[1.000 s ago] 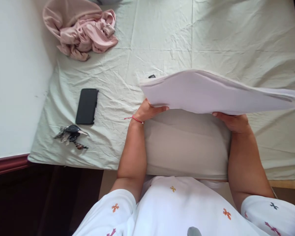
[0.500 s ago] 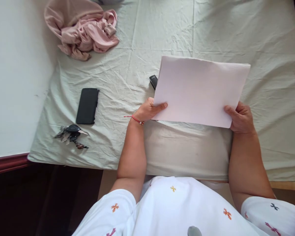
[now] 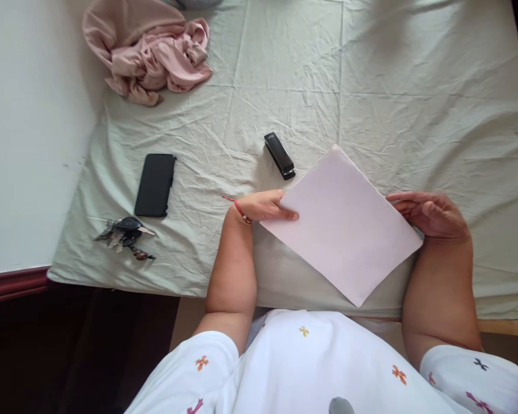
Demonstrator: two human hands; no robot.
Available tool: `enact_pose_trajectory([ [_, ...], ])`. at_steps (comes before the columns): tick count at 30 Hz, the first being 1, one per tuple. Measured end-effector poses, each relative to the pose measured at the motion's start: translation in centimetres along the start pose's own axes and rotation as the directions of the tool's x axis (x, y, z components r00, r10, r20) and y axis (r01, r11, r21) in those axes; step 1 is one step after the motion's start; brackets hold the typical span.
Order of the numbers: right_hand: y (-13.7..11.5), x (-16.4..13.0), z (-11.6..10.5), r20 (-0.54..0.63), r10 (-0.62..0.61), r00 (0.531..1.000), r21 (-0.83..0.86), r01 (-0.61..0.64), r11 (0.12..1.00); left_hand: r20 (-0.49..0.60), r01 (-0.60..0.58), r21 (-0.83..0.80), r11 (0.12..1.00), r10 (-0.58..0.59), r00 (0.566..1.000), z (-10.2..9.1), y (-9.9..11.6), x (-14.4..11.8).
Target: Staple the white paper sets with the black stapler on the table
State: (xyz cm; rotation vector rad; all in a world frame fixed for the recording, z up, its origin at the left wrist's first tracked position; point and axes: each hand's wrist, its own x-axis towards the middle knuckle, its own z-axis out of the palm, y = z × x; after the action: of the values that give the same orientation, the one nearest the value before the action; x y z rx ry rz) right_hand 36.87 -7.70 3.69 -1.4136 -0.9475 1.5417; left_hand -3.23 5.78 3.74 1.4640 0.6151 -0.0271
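- Paper [image 3: 343, 224]: I see the stack lying cornerwise at the near edge of the bed [image 3: 414, 86], between both hands.
- Keys [image 3: 123, 233] and phone [image 3: 155, 184] lie far left; pink cloth [image 3: 151, 52] beyond them.
- Left hand [image 3: 263, 206] pinches the paper's left edge.
- Stapler [image 3: 279, 155] sits just beyond.
- Right hand [image 3: 431, 214], fingers loosely spread, touches the right edge.

White paper stack [image 3: 343, 221], turned cornerwise, flat on bedsheet [image 3: 285, 75]
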Motion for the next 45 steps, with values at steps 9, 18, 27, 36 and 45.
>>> enact_pose_trajectory([
  [9, -1.2, 0.5, 4.1, -0.113, 0.229, 0.967, -0.185, -0.247, 0.951, -0.016, 0.078, 0.06, 0.995, -0.077, 0.997, 0.2, 0.4, 0.4],
  [18, -1.2, 0.7, 3.3, -0.136, 0.303, 0.943, -0.145, -0.322, 0.936, -0.301, -0.087, -0.089, 0.992, 0.056, 0.952, 0.0, 0.6, 0.3],
  [27, -1.7, 3.4, 3.1, -0.119, 0.21, 0.97, -0.241, -0.233, 0.942, -0.395, -0.087, -0.018, 0.996, 0.072, 0.916, -0.1, -0.4, 0.8],
  [36, -1.3, 3.6, 3.7, -0.283, 0.166, 0.945, -0.087, -0.197, 0.976, -0.929, -0.23, 0.182, 0.956, 0.244, 0.277, 0.1, -1.3, 2.1],
  [45, -1.5, 2.8, 3.8, -0.263, 0.172, 0.949, -0.091, -0.202, 0.975, -0.887, -0.087, 0.412, 0.907, 0.421, 0.188, -0.8, -3.3, 3.5],
])
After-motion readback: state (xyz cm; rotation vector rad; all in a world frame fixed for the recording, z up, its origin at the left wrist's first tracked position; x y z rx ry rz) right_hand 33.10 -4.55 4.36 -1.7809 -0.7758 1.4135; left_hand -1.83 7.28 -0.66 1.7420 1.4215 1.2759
